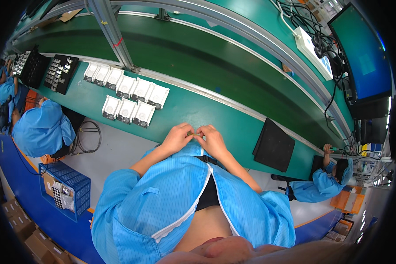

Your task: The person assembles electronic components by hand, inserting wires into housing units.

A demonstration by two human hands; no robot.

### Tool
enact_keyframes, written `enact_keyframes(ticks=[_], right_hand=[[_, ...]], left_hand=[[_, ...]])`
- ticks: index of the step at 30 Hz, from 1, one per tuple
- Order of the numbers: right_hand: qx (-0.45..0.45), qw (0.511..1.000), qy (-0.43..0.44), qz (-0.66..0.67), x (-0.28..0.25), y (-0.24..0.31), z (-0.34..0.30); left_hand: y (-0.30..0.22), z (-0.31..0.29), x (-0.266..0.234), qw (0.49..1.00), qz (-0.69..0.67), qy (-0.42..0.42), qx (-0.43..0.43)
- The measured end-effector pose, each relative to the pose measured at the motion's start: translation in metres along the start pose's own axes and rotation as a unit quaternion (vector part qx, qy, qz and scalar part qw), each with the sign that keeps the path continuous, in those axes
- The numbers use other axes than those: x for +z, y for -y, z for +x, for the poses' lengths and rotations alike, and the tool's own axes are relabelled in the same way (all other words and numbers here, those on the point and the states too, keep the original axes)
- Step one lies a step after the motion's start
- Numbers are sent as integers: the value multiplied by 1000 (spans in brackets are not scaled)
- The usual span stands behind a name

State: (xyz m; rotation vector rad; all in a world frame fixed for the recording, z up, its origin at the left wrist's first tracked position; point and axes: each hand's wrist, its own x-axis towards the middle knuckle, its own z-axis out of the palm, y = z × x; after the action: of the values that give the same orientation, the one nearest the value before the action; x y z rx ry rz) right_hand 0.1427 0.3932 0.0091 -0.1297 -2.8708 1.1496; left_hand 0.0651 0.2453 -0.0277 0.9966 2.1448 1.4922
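Note:
At the near edge of the green workbench (pixel 189 118), my two hands meet in front of my body. The fingers of my left hand (pixel 177 138) are closed in a pinch. My right hand (pixel 212 140) pinches too, its fingertips almost touching those of the left. Between them shows a speck of something small and yellowish, too tiny to name. To the left of my hands, several white box-shaped parts with black ends (pixel 143 114) stand in two rows on the bench.
A black flat pad (pixel 275 145) lies on the bench at right. Black trays of small parts (pixel 60 73) are at far left. A conveyor belt (pixel 185 57) runs behind. Co-workers in blue sit left (pixel 44 127) and right (pixel 319 187). A blue crate (pixel 77 193) stands on the floor.

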Motion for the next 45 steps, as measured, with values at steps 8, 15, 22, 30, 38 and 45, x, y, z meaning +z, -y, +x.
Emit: enact_keyframes(ticks=[8, 15, 22, 30, 38, 45], right_hand=[[-2, 1000, -3, -9, 7, -10, -3], [-11, 1000, -11, 5, 7, -7, -3], [2, 1000, -6, 3, 8, -7, -4], [30, 999, 8, -12, 9, -8, -5], [109, 993, 25, 34, 6, -2, -5], [111, 992, 35, 37, 7, -9, -7]], left_hand=[[-4, 1, -3, 991, 94, 0, 90], [-2, -1, -1, 995, 88, 34, 40], [2, -3, 3, 994, 84, 63, -7], [0, -2, 1, 995, 77, 53, 30], [0, -3, 2, 995, 78, 45, 46], [3, -4, 5, 994, 80, 45, 57]])
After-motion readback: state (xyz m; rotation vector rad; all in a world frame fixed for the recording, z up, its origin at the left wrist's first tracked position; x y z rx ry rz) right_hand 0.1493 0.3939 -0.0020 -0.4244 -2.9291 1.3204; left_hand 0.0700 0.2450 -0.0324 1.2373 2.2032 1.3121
